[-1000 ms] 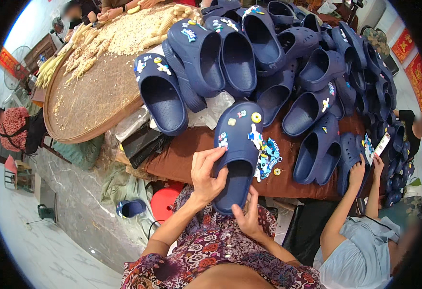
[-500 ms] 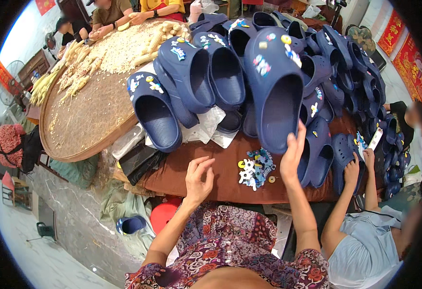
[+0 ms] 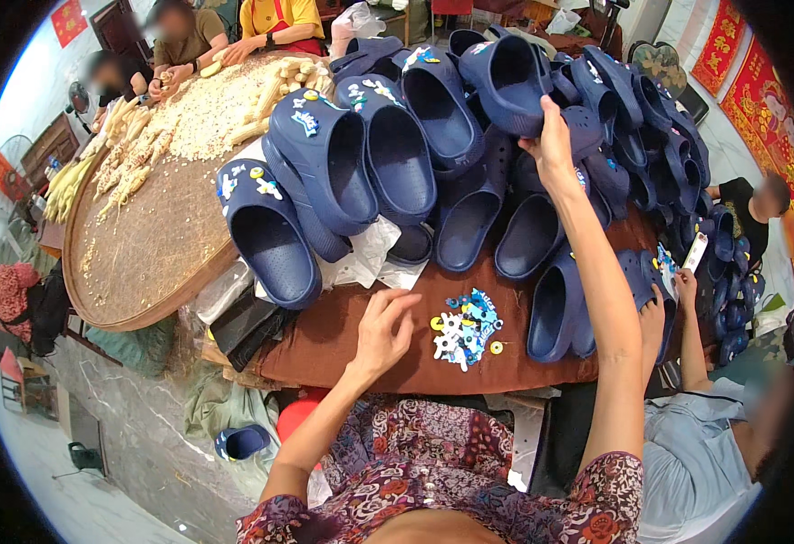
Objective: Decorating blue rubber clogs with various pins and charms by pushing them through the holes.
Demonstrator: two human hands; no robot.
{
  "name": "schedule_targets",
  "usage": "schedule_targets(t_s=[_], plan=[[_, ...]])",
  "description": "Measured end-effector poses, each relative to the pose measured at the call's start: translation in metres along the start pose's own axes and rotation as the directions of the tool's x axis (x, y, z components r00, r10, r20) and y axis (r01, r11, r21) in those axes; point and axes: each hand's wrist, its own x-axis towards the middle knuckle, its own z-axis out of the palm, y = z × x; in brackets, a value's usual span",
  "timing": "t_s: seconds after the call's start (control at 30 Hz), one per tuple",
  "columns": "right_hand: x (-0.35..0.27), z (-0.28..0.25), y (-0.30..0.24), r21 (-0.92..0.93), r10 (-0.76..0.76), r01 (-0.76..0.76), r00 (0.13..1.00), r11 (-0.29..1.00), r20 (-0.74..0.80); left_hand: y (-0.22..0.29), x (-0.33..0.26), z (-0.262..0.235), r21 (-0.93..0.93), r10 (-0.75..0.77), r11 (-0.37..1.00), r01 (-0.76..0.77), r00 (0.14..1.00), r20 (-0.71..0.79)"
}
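Note:
My right hand [image 3: 551, 145] reaches out to the far side of the table and grips the heel end of a navy foam clog [image 3: 504, 89], fingers closed on its rim. The clog lies against the top of a heap of similar navy clogs [image 3: 637, 113]. My left hand [image 3: 386, 334] hovers over the near edge of the table, empty, its fingers loosely bent and apart. Just right of it lies a small pile of shoe charms [image 3: 468, 331] in white, blue and yellow. Several clogs with charms on their uppers, such as a decorated clog [image 3: 275, 236], stand beyond my left hand.
A brown cloth [image 3: 370, 367] covers the table. At the left stands a large round tray [image 3: 143, 258] with corn kernels and cobs, where people work. A co-worker's hands [image 3: 664, 304] handle a clog at the right. One clog [image 3: 243, 442] sits on the floor.
My right hand has carried the clog away from me, up onto the heap. My left hand has stayed near the charm pile. The view has shifted slightly.

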Motion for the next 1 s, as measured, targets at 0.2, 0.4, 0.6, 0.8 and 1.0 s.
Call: schedule_targets(t_s=[0.2, 0.4, 0.6, 0.8, 1.0], plan=[[0.014, 0.008, 0.011, 0.236, 0.064, -0.081, 0.995, 0.968, 0.078, 0.026, 0.109, 0.002, -0.04, 0.271, 0.96, -0.276, 0.958, -0.096], [0.025, -0.01, 0.078, 0.069, -0.047, 0.052, 0.996, 0.996, -0.073, 0.064, 0.214, 0.02, 0.027, 0.39, 0.92, -0.391, 0.907, -0.158], [0.053, 0.014, 0.113, -0.441, -0.212, 0.229, 0.973, 0.868, 0.089, 0.081, 0.266, 0.049, 0.244, 0.506, 0.85, -0.467, 0.853, -0.131], [0.057, 0.034, 0.109, -0.594, 0.03, -0.033, 0.999, 0.804, -0.014, 0.068, 0.286, 0.051, 0.291, 0.451, 0.862, -0.414, 0.89, -0.069], [0.078, 0.017, 0.118, -0.379, 0.077, -0.106, 0.993, 0.919, -0.09, 0.065, 0.292, 0.049, 0.177, 0.465, 0.877, -0.447, 0.882, -0.079]])
